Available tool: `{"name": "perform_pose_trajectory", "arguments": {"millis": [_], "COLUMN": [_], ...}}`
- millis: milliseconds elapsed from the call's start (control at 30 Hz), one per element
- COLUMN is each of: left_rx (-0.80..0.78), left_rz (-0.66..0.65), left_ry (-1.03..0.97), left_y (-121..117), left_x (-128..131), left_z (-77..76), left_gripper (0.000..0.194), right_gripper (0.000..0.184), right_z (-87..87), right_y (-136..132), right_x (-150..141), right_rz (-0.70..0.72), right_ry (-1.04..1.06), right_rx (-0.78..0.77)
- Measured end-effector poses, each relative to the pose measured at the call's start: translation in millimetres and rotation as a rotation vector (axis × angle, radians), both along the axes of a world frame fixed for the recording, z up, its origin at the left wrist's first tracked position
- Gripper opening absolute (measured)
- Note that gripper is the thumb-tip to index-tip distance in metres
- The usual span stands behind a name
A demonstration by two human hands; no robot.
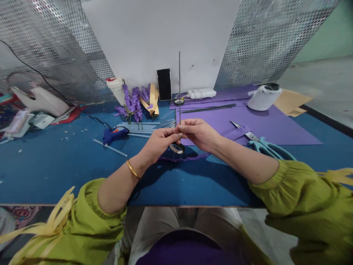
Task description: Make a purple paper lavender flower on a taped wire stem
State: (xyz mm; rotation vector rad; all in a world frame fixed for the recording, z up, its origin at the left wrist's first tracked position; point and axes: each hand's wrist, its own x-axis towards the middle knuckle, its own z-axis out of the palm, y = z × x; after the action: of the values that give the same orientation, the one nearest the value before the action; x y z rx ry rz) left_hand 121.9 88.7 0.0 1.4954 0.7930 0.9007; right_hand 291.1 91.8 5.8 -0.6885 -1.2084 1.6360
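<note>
Above the front of the table, my left hand (pixel 162 141) and my right hand (pixel 200 133) meet with fingertips pinched together. A thin dark wire stem (pixel 179 82) rises straight up from between them. My right thumb and forefinger close on this stem, and my left fingers pinch it just below; the exact contact is partly hidden. Right under my left fingertips is a roll of dark tape (pixel 177 148) with a pale core. Whether the roll hangs from the fingers or rests on something I cannot tell. Behind it lies a strip with a purple edge (pixel 190 158).
Purple sheets (pixel 286 129), teal-handled scissors (pixel 271 149) and dark wire stems (pixel 209 108) lie right. Purple flower sprigs (pixel 134 101), a propped phone (pixel 164 84) and a white power strip (pixel 201 93) stand behind. Left are a blue glue gun (pixel 116 135) and glue sticks (pixel 110 148).
</note>
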Motion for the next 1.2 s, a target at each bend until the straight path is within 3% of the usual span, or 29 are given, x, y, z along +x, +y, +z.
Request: {"name": "perform_pose_trajectory", "arguments": {"millis": [400,767,1200], "left_rx": [-0.007,-0.078,-0.006], "left_rz": [0.01,-0.015,0.022], "left_ry": [0.081,-0.095,0.076], "left_y": [-1.4,2.1,-4.0], "left_x": [0.6,0.4,1.7], "left_z": [0.3,-3.3,7.1], "left_gripper": [0.029,0.025,0.035], "right_gripper": [0.034,0.024,0.036], "right_z": [-1.4,-1.5,1.0], "right_y": [-2.2,-0.5,-1.6], "right_x": [-4.7,-1.1,-3.0], "right_rz": [-0.133,0.023,-0.1], "right_ry": [-0.079,0.006,-0.073], "right_rx": [0.016,-0.03,-0.001]}}
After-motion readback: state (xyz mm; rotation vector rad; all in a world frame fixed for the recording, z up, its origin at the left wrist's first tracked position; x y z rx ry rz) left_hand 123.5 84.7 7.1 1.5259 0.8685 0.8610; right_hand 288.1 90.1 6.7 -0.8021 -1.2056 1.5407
